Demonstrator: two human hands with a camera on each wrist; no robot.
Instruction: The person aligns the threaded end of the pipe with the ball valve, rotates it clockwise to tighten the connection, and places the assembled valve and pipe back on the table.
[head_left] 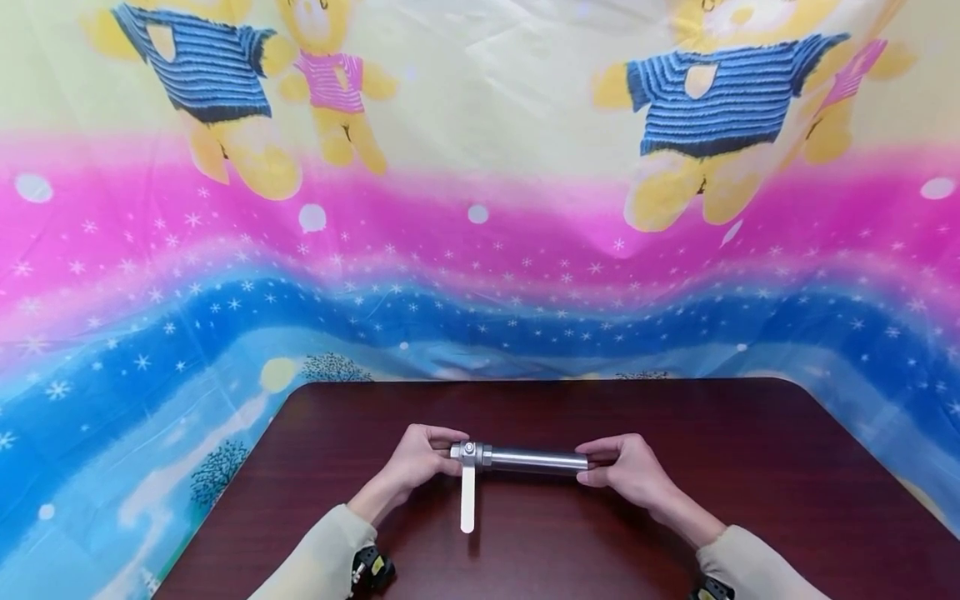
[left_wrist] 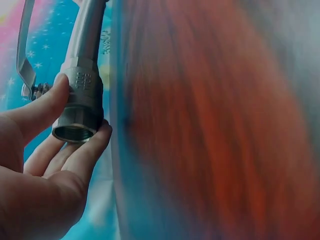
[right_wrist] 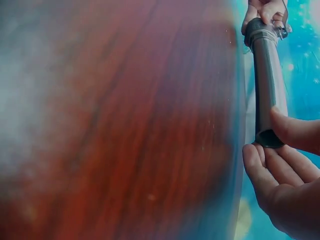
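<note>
A steel ball valve point(head_left: 469, 452) with a flat lever handle point(head_left: 468, 500) is joined to a shiny metal pipe point(head_left: 536, 461). My left hand point(head_left: 417, 458) pinches the valve's body at the left end, thumb on one side and fingers on the other. At the opposite end, my right hand point(head_left: 630, 468) pinches the pipe. Both hands keep the assembly level above the table, and the lever points toward me. In the left wrist view the valve's open threaded end point(left_wrist: 75, 131) shows; the right wrist view shows the pipe's hollow end point(right_wrist: 270, 138).
Beneath the hands lies a dark reddish-brown table point(head_left: 337, 533) with rounded far corners. A printed cloth point(head_left: 480, 250) with teddy bears and snowflakes hangs behind and along its sides. Dark wrist-worn devices point(head_left: 372, 571) sit at both sleeves.
</note>
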